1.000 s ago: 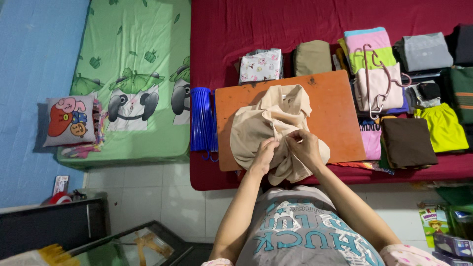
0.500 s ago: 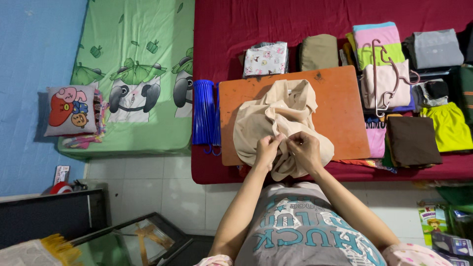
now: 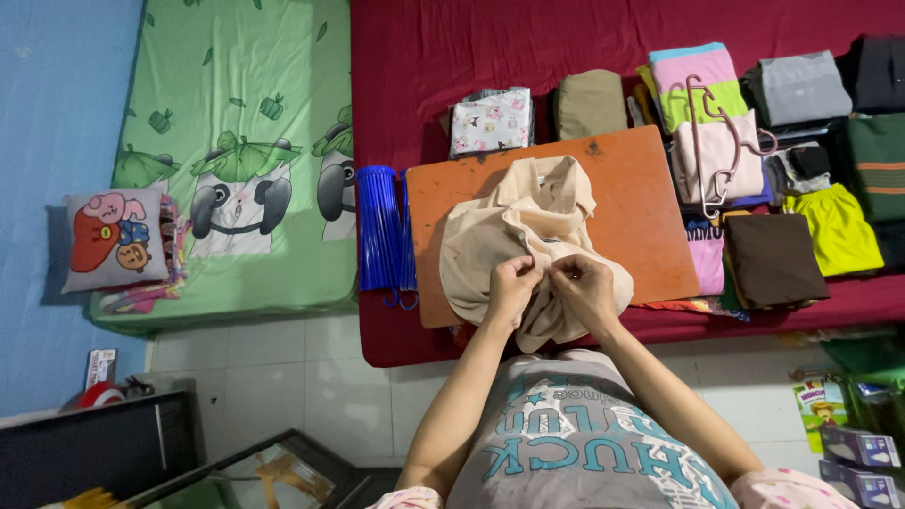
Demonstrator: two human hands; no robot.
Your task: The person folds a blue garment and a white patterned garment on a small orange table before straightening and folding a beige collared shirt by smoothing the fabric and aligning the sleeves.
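A dark red bed (image 3: 424, 57) fills the upper part of the view, with a green cartoon-print mattress (image 3: 236, 151) at its nine o'clock. On the bed lies a flat orange board (image 3: 641, 198), serving as the surface. A crumpled beige cloth garment (image 3: 514, 226) is spread over the board's seven o'clock half, its lower edge hanging past the board toward the person. At the board's three o'clock sit stacks of folded clothes (image 3: 782, 245), with pink plastic hangers (image 3: 716, 141) on top. A bundle of blue plastic hangers (image 3: 382, 226) lies just beside the board at nine o'clock. The left hand (image 3: 512, 287) and right hand (image 3: 583, 290) meet at the garment's six o'clock edge, fingers closed, pinching the beige fabric between them.
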